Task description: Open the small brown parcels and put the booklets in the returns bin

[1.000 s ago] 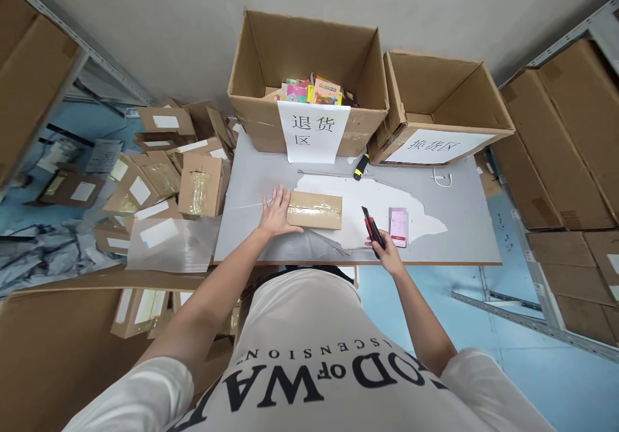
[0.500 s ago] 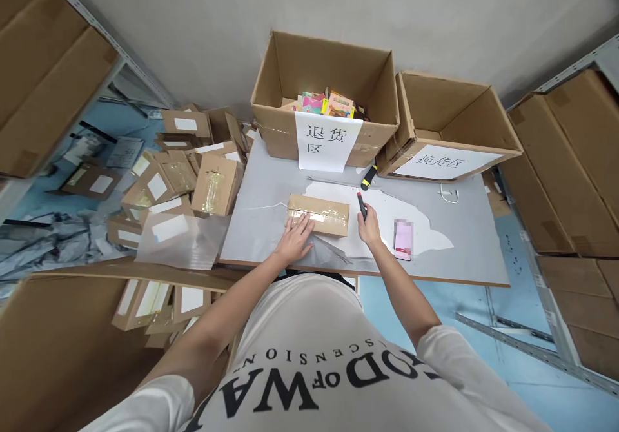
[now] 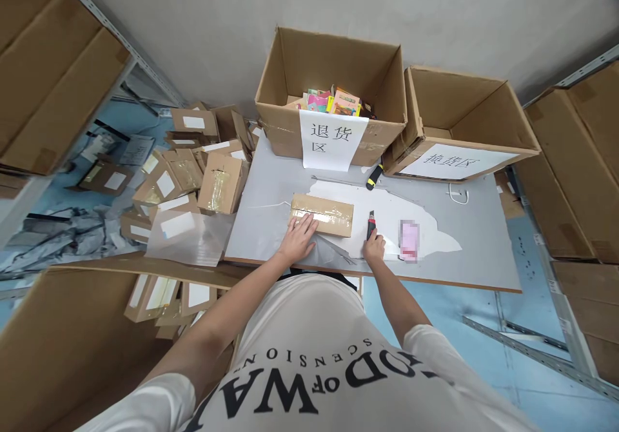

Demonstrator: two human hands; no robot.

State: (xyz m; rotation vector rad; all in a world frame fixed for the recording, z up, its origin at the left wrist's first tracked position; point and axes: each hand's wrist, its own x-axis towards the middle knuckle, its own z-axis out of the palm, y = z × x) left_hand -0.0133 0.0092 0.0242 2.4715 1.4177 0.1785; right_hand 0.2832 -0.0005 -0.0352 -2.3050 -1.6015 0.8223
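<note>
left hand (image 3: 300,238) spread flat, palm down, on near left corner of taped parcel (image 3: 323,214), seemingly to pin it against desk (image 3: 483,251). right hand (image 3: 374,247) curled around red-and-black box cutter (image 3: 371,224), tip pointed away from body, just right of parcel and apart from it. parcel lying flat near front edge of desk, long side across, clear tape facing up. pink card (image 3: 409,240) resting just right of cutter hand. yellow-handled tool (image 3: 374,176) farther back, before two open cartons: labelled carton (image 3: 333,90) holding colourful packets, second carton (image 3: 464,122) tilted forward. heap of small boxes (image 3: 193,167) stacked left of desk.
</note>
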